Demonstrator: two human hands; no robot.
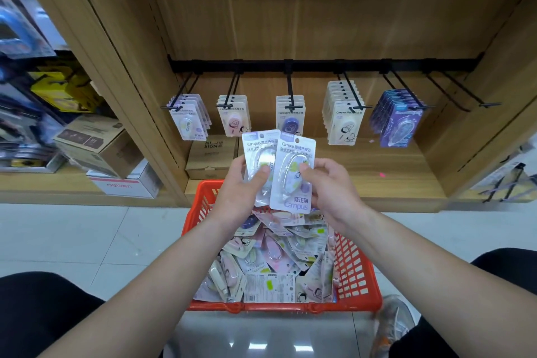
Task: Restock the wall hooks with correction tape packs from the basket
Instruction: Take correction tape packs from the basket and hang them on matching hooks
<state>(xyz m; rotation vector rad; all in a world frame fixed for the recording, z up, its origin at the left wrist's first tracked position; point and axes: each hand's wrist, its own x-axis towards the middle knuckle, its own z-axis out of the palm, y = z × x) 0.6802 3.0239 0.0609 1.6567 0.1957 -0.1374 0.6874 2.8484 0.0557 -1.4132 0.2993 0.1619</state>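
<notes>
Though glossy, white floor [72, 241] around basket [357, 270]

My left hand [239, 193] grips one correction tape pack [258, 151]; my right hand [332, 193] pinches a second pack [291, 183] overlapping it. Both packs are above the far end of the red basket [356, 270].

Two Campus packs [295, 148] upright, overlapping, above red basket [356, 270] — heaped with more; five hooks [290, 87] stocked.
</notes>
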